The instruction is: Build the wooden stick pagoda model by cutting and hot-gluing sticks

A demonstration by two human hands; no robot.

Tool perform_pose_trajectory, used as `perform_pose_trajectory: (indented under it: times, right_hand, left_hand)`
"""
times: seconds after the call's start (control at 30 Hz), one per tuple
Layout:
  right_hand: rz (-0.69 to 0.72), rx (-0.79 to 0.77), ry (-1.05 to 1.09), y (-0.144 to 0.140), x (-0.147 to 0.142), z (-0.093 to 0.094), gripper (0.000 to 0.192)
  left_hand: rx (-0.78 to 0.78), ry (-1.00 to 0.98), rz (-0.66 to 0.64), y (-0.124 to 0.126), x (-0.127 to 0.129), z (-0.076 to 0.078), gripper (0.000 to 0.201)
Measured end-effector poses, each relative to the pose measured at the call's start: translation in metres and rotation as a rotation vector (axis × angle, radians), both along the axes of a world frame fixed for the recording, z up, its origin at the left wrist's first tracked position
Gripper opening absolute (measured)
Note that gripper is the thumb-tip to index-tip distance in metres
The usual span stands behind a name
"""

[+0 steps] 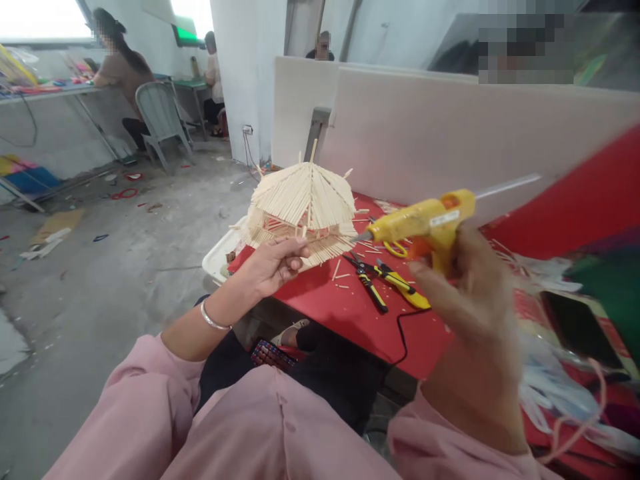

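My right hand (475,293) is wrapped round the grip of a yellow hot glue gun (420,220), blurred by motion, with a clear glue stick (510,185) poking out behind. The gun's nozzle points left at a model pavilion (305,193) built from thin pale wooden sticks, its roof sloping in panels. In front of the model's lower tier, my left hand (280,263) pinches a short wooden stick (304,232) between thumb and fingertips. Whether the nozzle touches the model, I cannot tell.
Pliers (370,283) and a yellow-black cutter (403,283) lie on the red table (320,313) among loose stick pieces. A white tray (214,263) is at the left edge. A phone (580,327) and plastic bags (555,393) lie right. A person (125,67) sits far left near a chair (163,120).
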State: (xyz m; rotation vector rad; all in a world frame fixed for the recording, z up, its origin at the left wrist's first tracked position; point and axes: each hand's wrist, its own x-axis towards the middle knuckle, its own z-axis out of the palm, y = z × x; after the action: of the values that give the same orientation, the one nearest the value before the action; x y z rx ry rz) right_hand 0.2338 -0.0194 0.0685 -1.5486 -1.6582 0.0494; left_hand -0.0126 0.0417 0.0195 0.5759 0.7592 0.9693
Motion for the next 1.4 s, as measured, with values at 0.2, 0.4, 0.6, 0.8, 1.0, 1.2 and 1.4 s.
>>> perform_pose_trajectory:
  times: [0.2,0.4,0.6,0.8,1.0,1.2,1.4]
  right_hand:
    - [-0.115,0.073,-0.242,0.04,-0.024,-0.001,0.038]
    - [-0.257,0.045,-0.331,0.054,-0.032,-0.009,0.05]
    - [-0.176,0.094,-0.158,0.059,-0.033,-0.014,0.044]
    - [0.014,-0.036,0.28,0.036,-0.04,-0.025,0.028]
    - [-0.494,-0.091,0.05,0.001,0.016,-0.065,0.021]
    - [-0.438,-0.579,-0.129,-0.05,0.124,-0.137,0.03]
    - [-0.429,-0.77,-0.185,-0.061,0.156,-0.186,0.041]
  left_hand:
    - [0.012,0.077,-0.045,0.025,-0.007,0.003,0.022]
    - [0.003,0.128,-0.078,0.038,-0.007,0.004,0.024]
    - [0.026,0.088,-0.139,0.035,-0.008,0.001,0.025]
    - [0.154,0.105,-0.273,-0.007,-0.002,0.001,0.023]
    - [0.247,0.314,-0.443,-0.042,0.039,-0.046,0.027]
    - [0.336,0.702,-0.224,-0.02,0.077,-0.113,0.022]
    - [0.335,0.762,-0.306,-0.004,0.099,-0.136,0.02]
